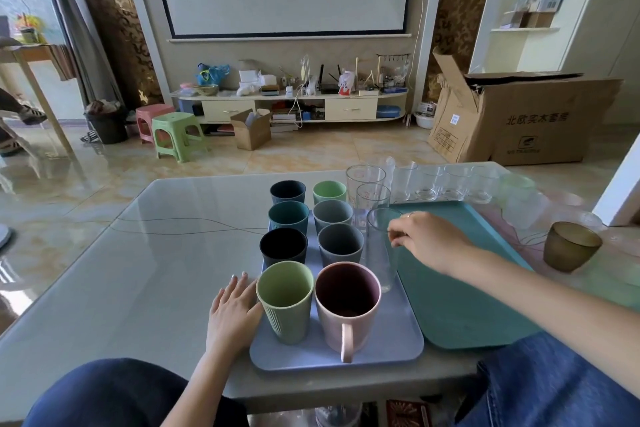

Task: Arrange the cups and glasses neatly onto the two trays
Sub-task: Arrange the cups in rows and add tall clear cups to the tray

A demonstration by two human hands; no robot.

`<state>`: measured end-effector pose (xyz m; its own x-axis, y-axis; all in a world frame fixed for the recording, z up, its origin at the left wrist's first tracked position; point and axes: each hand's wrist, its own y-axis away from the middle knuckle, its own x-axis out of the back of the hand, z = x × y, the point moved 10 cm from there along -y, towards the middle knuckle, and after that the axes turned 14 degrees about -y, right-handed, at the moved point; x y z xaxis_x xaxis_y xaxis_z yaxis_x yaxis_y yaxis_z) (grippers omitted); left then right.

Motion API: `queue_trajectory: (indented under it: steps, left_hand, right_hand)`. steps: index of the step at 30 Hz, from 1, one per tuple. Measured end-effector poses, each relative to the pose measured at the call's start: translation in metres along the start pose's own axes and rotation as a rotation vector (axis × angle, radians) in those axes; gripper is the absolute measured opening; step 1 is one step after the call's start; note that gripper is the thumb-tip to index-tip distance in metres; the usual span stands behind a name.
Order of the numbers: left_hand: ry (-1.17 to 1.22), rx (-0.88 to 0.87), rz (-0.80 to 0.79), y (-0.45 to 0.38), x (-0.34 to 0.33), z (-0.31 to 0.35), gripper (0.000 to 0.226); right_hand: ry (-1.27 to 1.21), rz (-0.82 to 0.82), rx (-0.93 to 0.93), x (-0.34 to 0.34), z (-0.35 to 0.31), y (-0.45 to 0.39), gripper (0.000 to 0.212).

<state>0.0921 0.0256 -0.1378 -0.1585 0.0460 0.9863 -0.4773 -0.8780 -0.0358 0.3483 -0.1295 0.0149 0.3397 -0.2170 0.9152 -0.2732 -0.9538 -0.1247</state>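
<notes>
On the blue tray [388,347] I see two packed columns of cups [341,243], with only narrow gaps between them; no hand fits between those. A tall glass [381,250] under my right hand [429,239] and two more glasses [372,198] behind it wall off that tray's right edge. The teal tray [460,295] is bare across most of its surface, so I have open room there. A row of clear glasses [446,184] blocks its far edge, and an amber cup [571,246] stands off to its right. The table [166,270] left of my left hand [233,315] is wide open.
</notes>
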Motion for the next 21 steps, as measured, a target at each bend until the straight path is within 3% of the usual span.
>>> queue_trajectory:
  steps: [3,7,12,16,21]
  left_hand:
    - [0.016,0.005,0.016,-0.001,0.002,0.001,0.072]
    - [0.045,0.04,0.03,0.002,0.008,-0.001,0.091]
    - [-0.011,0.06,0.038,-0.011,0.023,0.003,0.069]
    - [-0.012,0.038,0.03,-0.046,0.021,-0.001,0.08]
    - [-0.127,0.104,0.003,-0.075,0.001,-0.012,0.07]
  right_hand:
    - [-0.019,-0.045,-0.009,0.004,-0.003,0.001,0.013]
    - [-0.076,-0.171,-0.073,0.009,0.0,0.004,0.047]
    - [-0.151,0.119,-0.056,0.068,0.015,-0.028,0.044]
    - [0.033,0.124,-0.175,0.077,0.051,-0.079,0.054]
    - [0.256,0.111,-0.256,0.061,0.08,-0.145,0.066]
